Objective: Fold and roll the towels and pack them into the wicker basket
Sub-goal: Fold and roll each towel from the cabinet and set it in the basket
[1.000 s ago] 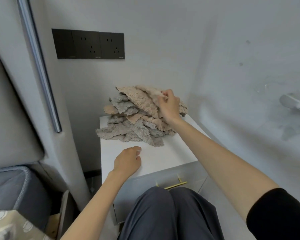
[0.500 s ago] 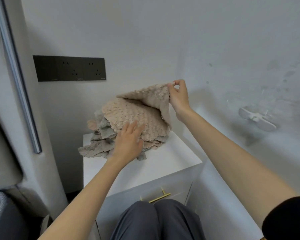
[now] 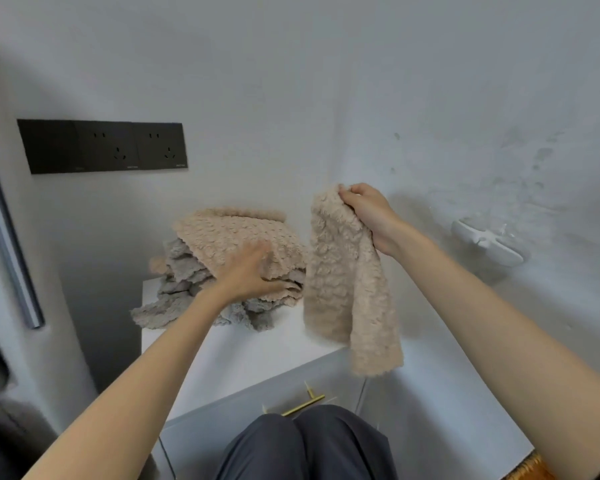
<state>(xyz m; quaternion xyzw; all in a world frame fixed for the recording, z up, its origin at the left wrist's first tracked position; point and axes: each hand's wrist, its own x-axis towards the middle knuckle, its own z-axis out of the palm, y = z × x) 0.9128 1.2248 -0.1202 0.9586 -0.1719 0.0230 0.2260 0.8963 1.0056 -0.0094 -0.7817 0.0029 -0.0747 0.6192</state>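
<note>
On the white table (image 3: 243, 344), the left hand (image 3: 253, 271) presses straight fingers (image 3: 261, 250) onto one pile of towels (image 3: 184, 268), perhaps six, beige and grey, while the right hand (image 3: 371, 216) pinches one beige towel (image 3: 347, 289) hanging just beside it.

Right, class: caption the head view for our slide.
Right hand holds up a beige towel; left hand presses on the towel pile.

The beige towel (image 3: 350, 282) is showing thick, fluffy cloth with a bumpy, matt nap. The stack of towels (image 3: 222, 233) is showing the same nubbly cloth in beige and grey. The cabinet (image 3: 243, 355) is looking smooth and white, and its handle (image 3: 303, 405) is gleaming like brushed brass. The socket panel (image 3: 104, 147) is looking like smooth dark plastic. The wall (image 3: 326, 81) is showing matt, scuffed paint.
</note>
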